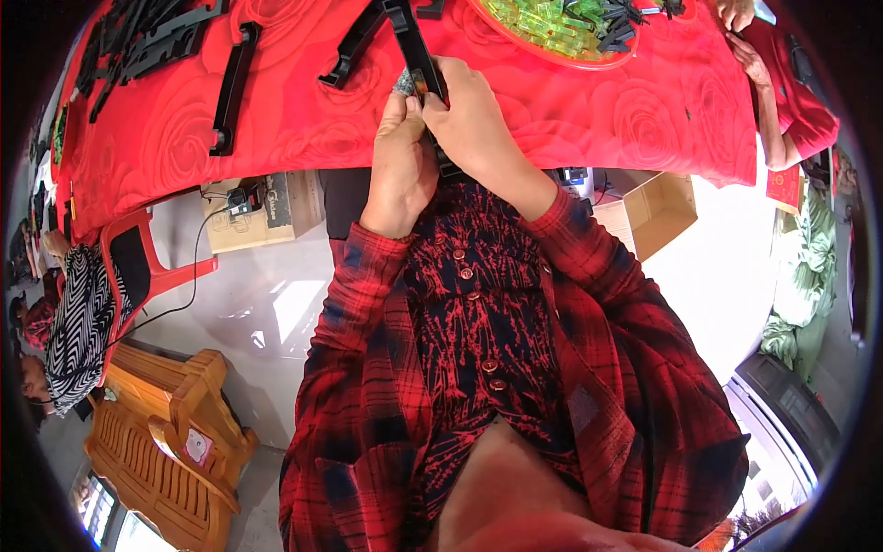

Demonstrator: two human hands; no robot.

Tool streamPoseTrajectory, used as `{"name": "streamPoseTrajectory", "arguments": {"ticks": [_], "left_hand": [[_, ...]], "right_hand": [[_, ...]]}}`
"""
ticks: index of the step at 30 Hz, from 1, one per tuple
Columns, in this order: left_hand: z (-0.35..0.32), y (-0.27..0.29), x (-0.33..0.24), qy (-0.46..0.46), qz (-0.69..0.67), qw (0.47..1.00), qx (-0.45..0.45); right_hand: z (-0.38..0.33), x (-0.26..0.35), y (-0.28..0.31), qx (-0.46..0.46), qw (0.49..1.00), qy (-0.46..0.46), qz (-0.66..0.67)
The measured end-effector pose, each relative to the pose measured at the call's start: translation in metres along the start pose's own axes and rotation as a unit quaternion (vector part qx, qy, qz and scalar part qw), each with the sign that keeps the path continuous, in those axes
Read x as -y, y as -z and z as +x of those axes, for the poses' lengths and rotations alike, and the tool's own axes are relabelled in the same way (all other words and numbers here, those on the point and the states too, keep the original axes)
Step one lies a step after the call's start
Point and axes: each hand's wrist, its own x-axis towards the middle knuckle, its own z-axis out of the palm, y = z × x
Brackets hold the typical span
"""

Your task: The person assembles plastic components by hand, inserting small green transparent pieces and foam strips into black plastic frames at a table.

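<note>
Between my two hands, at the near edge of the red table, is a long black plastic strip (pixel 411 41) with a channel along it. My left hand (pixel 403 170) is closed around its lower part, thumb pointing up. My right hand (pixel 474 124) grips the strip from the other side, its thumb pressed on the channel. A small grey speckled piece (pixel 403 83) shows at my left fingertips; its kind is unclear. Similar black strips lie close by, one just beyond my hands (pixel 354 48) and another to the left (pixel 236 87).
A pile of black strips (pixel 166 46) covers the far left of the rose-patterned red tablecloth (pixel 644 120). At the far right, a red-rimmed tray (pixel 589 64) holds yellow-green clear pieces and small black ones. A co-worker's hand (pixel 752 63) rests by the right edge. Cardboard boxes (pixel 660 216) stand below.
</note>
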Motion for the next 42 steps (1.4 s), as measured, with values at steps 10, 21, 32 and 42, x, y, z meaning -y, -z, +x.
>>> {"name": "streamPoseTrajectory", "arguments": {"ticks": [10, 21, 32, 42], "left_hand": [[-0.003, -0.019, -0.006, 0.018, 0.022, 0.999, -0.022], [-0.009, -0.017, -0.032, 0.046, 0.021, 0.995, 0.087], [-0.028, -0.048, -0.059, -0.016, 0.016, 0.984, 0.179], [-0.021, -0.039, -0.064, 0.046, 0.002, 0.989, 0.139]], "right_hand": [[0.019, 0.006, 0.015, -0.011, 0.998, -0.039, -0.054], [0.014, 0.005, 0.047, 0.033, 0.931, -0.144, 0.335], [0.01, 0.041, 0.07, 0.015, 0.953, -0.049, 0.298], [0.017, 0.037, 0.081, 0.003, 0.954, -0.01, 0.3]]}}
